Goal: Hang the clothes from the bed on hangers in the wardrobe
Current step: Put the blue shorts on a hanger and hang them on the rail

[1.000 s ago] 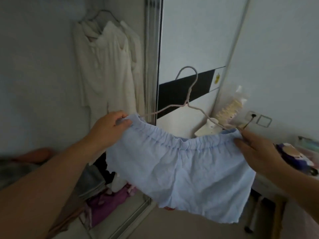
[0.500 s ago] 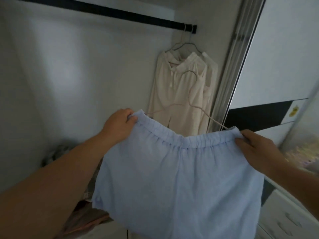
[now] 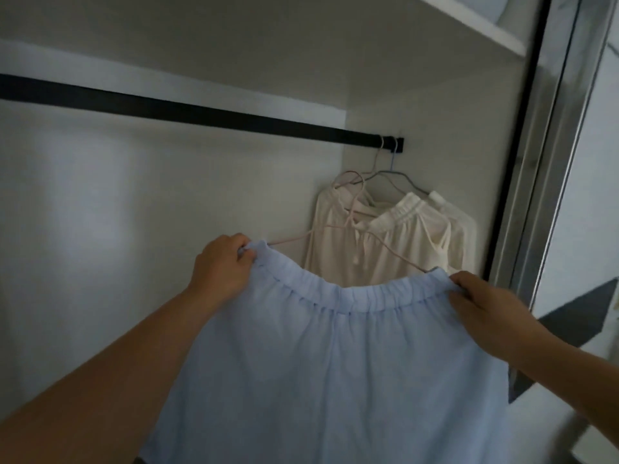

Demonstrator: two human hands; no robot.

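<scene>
While I stand facing the open wardrobe (image 3: 100,212), its smooth pale back wall fills my left side, crossed by a flat black rail (image 3: 201,113) that runs rightward to the side panel. My left hand (image 3: 222,267) has its grip pinched together on the left corner of the light blue shorts (image 3: 335,363), fingers curled over the gathered elastic waistband. The fabric is soft, slightly crinkled cotton, and it hangs down broad and loose between my forearms, held up in front of the wardrobe and below the rail. A thin pink wire hanger (image 3: 348,226) is threaded into the waistband; its sloping arms come out at both corners and meet in a twist, the hook rising free above, not on the rail. Behind it, at the rail's right end, cream garments (image 3: 402,242) with ruched waistbands and drawstrings hang from thin wire hangers, bunched against the side panel. My right hand (image 3: 492,309) is clamped on the right corner of the waistband, thumb on top. Further right stands the grey metal frame of the sliding door (image 3: 542,162), and above it the edge of a white shelf (image 3: 485,25).
</scene>
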